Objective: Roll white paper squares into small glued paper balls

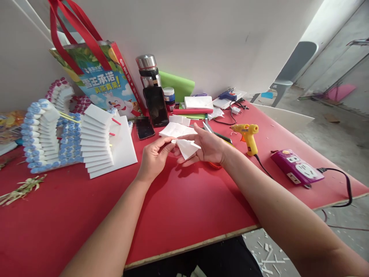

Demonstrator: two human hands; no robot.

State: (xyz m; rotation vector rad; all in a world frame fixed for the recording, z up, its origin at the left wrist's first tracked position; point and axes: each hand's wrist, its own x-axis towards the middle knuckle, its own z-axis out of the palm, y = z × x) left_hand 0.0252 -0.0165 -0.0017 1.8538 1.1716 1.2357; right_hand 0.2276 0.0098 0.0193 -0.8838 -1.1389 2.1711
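Both my hands meet above the middle of the red table [178, 207]. A small folded white paper piece [187, 147] rests on the fingers of my right hand [209, 147], which curl under it. My left hand [154, 158] pinches the near left edge of that paper with thumb and fingers. More white paper pieces [176, 130] lie on the table just behind my hands.
A yellow glue gun [249, 137] stands right of my hands, a purple power strip [296, 168] further right. A white and blue stepped paper model [69, 138] fills the left. Two phones [156, 105], a flask [148, 71] and a printed bag [100, 80] stand behind.
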